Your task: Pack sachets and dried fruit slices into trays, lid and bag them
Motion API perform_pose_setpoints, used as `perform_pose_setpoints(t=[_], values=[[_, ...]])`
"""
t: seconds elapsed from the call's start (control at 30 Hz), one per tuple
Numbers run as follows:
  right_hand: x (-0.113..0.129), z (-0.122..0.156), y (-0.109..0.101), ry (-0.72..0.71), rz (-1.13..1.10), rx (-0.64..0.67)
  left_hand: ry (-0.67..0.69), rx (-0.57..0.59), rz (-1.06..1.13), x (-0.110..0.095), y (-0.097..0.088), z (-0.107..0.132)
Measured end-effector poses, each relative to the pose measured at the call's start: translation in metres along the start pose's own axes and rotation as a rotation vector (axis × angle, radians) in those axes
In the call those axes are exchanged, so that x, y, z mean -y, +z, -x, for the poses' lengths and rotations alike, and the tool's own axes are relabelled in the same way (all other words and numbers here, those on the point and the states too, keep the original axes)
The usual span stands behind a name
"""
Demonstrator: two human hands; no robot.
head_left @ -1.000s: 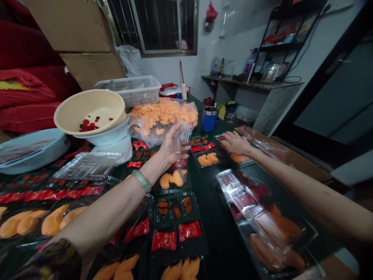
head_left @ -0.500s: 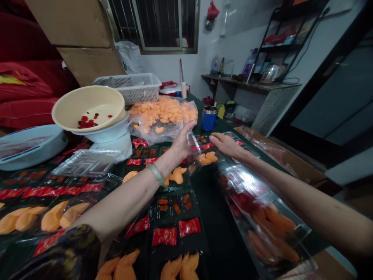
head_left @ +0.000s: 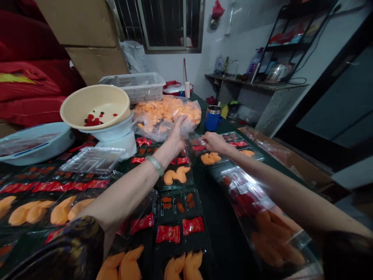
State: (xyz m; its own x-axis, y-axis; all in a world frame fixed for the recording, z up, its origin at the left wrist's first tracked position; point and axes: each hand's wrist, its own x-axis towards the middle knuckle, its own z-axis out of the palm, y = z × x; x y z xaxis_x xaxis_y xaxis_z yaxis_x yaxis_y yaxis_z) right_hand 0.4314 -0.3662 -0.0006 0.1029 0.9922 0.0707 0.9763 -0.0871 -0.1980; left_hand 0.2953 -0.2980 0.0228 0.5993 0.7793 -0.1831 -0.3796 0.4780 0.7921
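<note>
The person's left hand meets a clear plastic bag of orange dried fruit slices, its fingers close together against the crinkled film; whether they grip it is hard to make out through the glare. The right hand reaches toward a thin, glossy sheet of clear plastic between the hands. Its fingers look slightly curled, but I cannot tell whether they are clamped on the sheet.

Black plastic trays cover the dark table, holding orange slices, small dark-orange pieces, and shiny red sachets. A clear ridged plastic lid lies left of the hands, and a long clear-lidded tray lies at lower right, partly blocked by a dark blur. A tilted beige plastic bowl, with dark red bits inside, sits on a white bowl. A blue metal-rimmed mug stands beyond the right hand.
</note>
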Motion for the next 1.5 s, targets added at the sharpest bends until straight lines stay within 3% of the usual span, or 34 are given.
perform_pose_setpoints(t=[0.1, 0.2, 0.43, 0.6, 0.83, 1.03, 1.13, 1.27, 1.37, 1.5], values=[[0.000, -0.020, 0.014, -0.027, 0.115, 0.113, 0.080, -0.060, 0.007, -0.011, -0.008, 0.014], [0.003, -0.031, 0.024, -0.023, 0.202, 0.183, 0.075, -0.037, -0.022, -0.020, -0.013, 0.027], [0.005, -0.040, 0.020, -0.027, 0.294, 0.250, 0.057, -0.028, -0.067, -0.035, -0.029, 0.035], [-0.002, -0.038, 0.019, -0.081, 0.313, 0.234, 0.057, -0.059, -0.062, -0.037, -0.035, 0.034], [0.000, -0.029, 0.024, -0.200, 0.362, 0.092, 0.032, -0.041, -0.061, -0.039, -0.038, 0.034], [-0.005, -0.019, 0.029, -0.296, 0.343, 0.100, 0.004, -0.016, -0.032, -0.041, -0.045, 0.033], [-0.010, -0.014, 0.026, -0.239, 0.320, 0.062, 0.003, -0.027, -0.019, -0.041, -0.047, 0.033], [-0.010, -0.018, 0.023, -0.027, 0.317, -0.033, -0.002, -0.059, -0.048, -0.040, -0.045, 0.033], [-0.008, -0.029, 0.025, 0.077, 0.313, 0.013, -0.015, -0.073, -0.066, -0.040, -0.043, 0.034], [-0.008, -0.038, 0.029, 0.100, 0.286, 0.068, -0.015, -0.082, -0.080, -0.042, -0.045, 0.036]])
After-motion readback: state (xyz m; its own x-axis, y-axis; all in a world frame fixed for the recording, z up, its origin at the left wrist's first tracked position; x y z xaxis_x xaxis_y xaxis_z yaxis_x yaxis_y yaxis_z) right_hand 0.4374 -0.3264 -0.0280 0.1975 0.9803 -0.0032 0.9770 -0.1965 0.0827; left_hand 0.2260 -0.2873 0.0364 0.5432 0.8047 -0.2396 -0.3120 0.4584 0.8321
